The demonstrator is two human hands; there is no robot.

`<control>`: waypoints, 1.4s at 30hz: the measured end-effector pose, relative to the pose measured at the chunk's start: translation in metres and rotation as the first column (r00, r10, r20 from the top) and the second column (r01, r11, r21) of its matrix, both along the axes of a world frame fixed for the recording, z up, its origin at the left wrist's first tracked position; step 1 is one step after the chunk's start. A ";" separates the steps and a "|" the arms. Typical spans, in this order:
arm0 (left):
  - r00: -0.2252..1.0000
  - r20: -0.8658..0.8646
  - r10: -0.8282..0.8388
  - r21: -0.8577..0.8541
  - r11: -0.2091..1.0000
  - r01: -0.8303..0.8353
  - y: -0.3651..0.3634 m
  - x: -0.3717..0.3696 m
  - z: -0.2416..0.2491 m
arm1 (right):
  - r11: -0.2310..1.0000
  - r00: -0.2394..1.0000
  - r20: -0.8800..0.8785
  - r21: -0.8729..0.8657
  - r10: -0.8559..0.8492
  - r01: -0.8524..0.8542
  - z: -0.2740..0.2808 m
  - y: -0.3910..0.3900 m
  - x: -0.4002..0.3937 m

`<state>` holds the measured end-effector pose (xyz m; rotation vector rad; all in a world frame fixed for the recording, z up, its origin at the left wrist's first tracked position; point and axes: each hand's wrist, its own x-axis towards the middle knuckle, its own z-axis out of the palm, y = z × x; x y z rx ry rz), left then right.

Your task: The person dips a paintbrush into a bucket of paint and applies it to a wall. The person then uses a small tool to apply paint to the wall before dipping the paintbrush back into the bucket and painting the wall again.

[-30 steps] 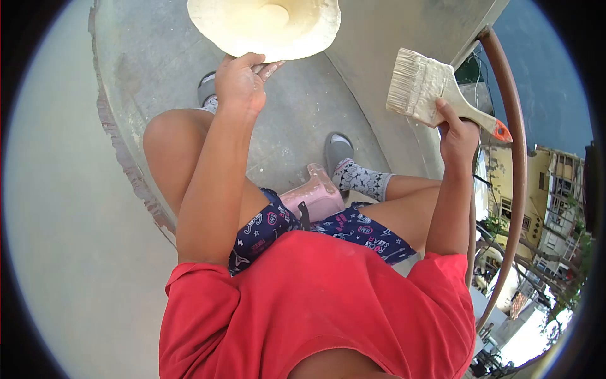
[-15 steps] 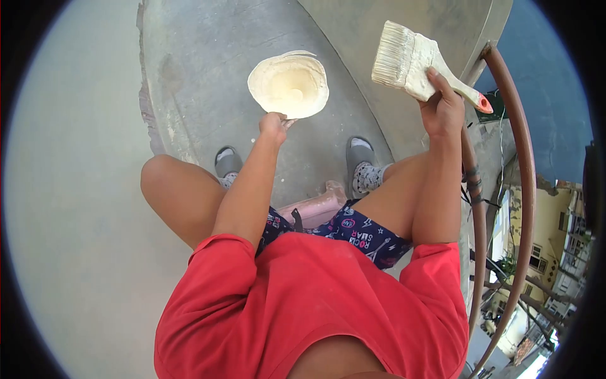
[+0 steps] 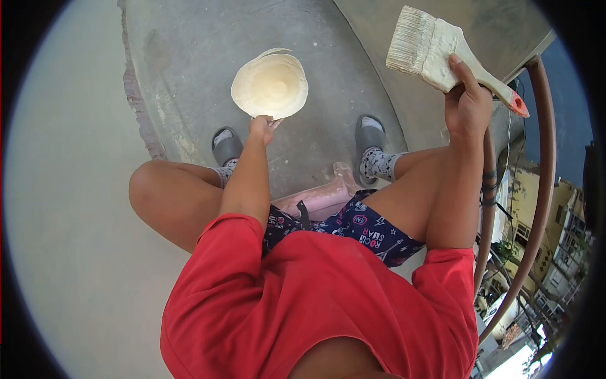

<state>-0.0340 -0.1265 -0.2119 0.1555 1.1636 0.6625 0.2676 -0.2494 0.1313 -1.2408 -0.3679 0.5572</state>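
My left hand [image 3: 262,128] grips the near rim of a shallow, rough-edged bowl [image 3: 245,81]. A cream coating like paint covers its inside, and a thin lip curls up at its far edge. Up at the right, my right hand [image 3: 468,106] is closed around a wide paintbrush [image 3: 439,60], thumb on its broad side. Its pale bristles point up and left, caked with the same cream colour near the base. The handle's red tip with a hole points down and right. Brush and bowl are well apart.
I sit on a pink stool [image 3: 322,194] on a grey concrete floor [image 3: 315,69]. A curved brown railing [image 3: 541,158] runs along my right, with buildings [image 3: 536,234] beyond it. A plain pale surface [image 3: 69,189] lies left of the floor's chipped edge.
The paintbrush has shifted up and to the right in view, and the bowl slightly left, as the view itself shifts. The bowl's inside faces me more fully. Both hands keep their holds.
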 end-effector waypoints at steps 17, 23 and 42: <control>0.975 -0.183 -0.126 -0.121 0.987 0.105 -0.028 -0.010 0.040 | 0.998 0.998 -0.009 -0.026 -0.057 0.056 -0.013 -0.006 -0.001; -0.387 -0.234 -0.892 -0.266 -0.324 0.908 -0.132 -0.005 0.033 | 0.997 0.999 -0.045 -0.075 -0.022 0.018 -0.007 -0.005 -0.002; -0.391 -0.481 -0.784 -0.241 -0.311 0.919 -0.296 -0.011 0.056 | 0.979 0.995 -0.023 0.176 -0.098 0.100 0.002 -0.042 -0.018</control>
